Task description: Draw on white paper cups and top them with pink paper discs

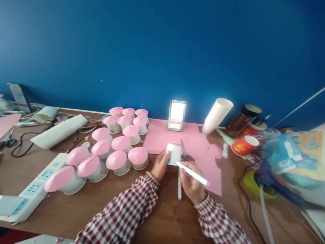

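A white paper cup (174, 153) with a blue mark on its side is gripped in my left hand (161, 165), thumb along its left edge. My right hand (192, 183) pinches a white marker pen (194, 174) with a pink end; its tip is at the lower part of the cup, though whether it touches I cannot tell. Under my right hand lies a second white marker (180, 188) with a teal end. Scissors (183, 148) rest on the pink paper (161, 137) just behind the cup. To the left stand several upturned cups topped with pink paper cones (117, 159).
A power strip (35, 187) and a lying stack of cups (60, 131) are on the left. Behind stand a lit phone (176, 115) and a leaning cup stack (217, 115). To the right are a red cup (245, 145), a blue glue gun (278, 183), cords and plastic bags.
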Demonstrator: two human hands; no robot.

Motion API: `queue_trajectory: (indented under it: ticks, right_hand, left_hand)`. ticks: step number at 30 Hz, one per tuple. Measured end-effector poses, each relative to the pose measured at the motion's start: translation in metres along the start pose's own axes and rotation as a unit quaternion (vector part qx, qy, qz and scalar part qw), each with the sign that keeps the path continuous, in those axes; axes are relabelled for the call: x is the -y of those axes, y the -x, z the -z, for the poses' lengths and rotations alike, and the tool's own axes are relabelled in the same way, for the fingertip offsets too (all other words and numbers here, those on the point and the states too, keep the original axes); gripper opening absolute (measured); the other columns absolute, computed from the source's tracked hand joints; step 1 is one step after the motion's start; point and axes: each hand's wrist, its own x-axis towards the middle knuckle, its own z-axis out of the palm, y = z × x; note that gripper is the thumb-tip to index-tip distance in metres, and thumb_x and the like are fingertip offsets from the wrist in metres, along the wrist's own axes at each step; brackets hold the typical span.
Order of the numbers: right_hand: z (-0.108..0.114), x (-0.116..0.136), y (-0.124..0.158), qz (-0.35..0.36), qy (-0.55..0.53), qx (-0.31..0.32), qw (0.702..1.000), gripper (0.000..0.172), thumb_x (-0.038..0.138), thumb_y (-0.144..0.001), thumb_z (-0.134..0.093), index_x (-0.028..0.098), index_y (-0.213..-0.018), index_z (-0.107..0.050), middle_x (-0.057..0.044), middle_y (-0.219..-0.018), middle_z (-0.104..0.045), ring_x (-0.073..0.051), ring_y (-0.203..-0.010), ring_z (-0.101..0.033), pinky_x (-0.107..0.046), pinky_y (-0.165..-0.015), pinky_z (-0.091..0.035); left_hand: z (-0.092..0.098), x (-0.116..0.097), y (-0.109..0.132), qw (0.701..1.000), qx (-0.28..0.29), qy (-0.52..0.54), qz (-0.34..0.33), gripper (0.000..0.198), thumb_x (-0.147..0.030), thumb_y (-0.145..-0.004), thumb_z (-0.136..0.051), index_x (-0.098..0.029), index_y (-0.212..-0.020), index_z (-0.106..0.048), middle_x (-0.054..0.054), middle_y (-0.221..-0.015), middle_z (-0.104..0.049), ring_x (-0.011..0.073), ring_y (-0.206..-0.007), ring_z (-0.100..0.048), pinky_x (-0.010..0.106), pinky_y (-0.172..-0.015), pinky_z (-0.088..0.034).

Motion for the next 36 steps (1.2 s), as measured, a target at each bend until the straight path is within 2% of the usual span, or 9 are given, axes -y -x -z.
queue_trajectory:
  ticks: [12, 21, 36]
  right_hand:
    - [-0.0007, -0.0005, -0.0002, 0.003, -0.009, 0.001, 1.0, 0.013, 0.019, -0.088, -0.051, 0.019, -0.099, -0.059, -0.006, -0.086, -0.065, -0.019, -0.08, -0.063, -0.032, -0.071, -0.053]
    - [-0.0011, 0.0007, -0.0012, 0.014, 0.001, -0.003, 1.0, 0.014, 0.018, -0.088, -0.05, 0.019, -0.099, -0.058, -0.006, -0.086, -0.065, -0.018, -0.08, -0.064, -0.032, -0.072, -0.054]
    - [-0.0006, -0.0047, -0.0012, 0.065, 0.035, -0.008, 0.997, 0.014, 0.016, -0.087, -0.055, 0.018, -0.1, -0.06, -0.007, -0.086, -0.066, -0.02, -0.08, -0.063, -0.034, -0.071, -0.054]
  left_hand:
    - [0.0, 0.0019, -0.0004, 1.0, -0.016, 0.007, 0.006, 0.036, -0.049, -0.079, -0.061, -0.014, -0.084, -0.066, 0.004, -0.074, -0.063, 0.0164, -0.075, -0.053, 0.027, -0.072, -0.042]
    - [-0.0001, -0.0005, 0.0004, 1.0, -0.003, 0.003, 0.001, 0.034, -0.048, -0.081, -0.059, -0.015, -0.083, -0.066, 0.003, -0.074, -0.063, 0.0162, -0.075, -0.054, 0.028, -0.075, -0.041]
    - [0.0035, 0.0043, -0.0013, 0.997, 0.006, -0.078, -0.008, 0.046, -0.054, -0.084, -0.051, -0.014, -0.102, -0.064, 0.006, -0.086, -0.066, 0.0178, -0.079, -0.056, 0.031, -0.075, -0.043]
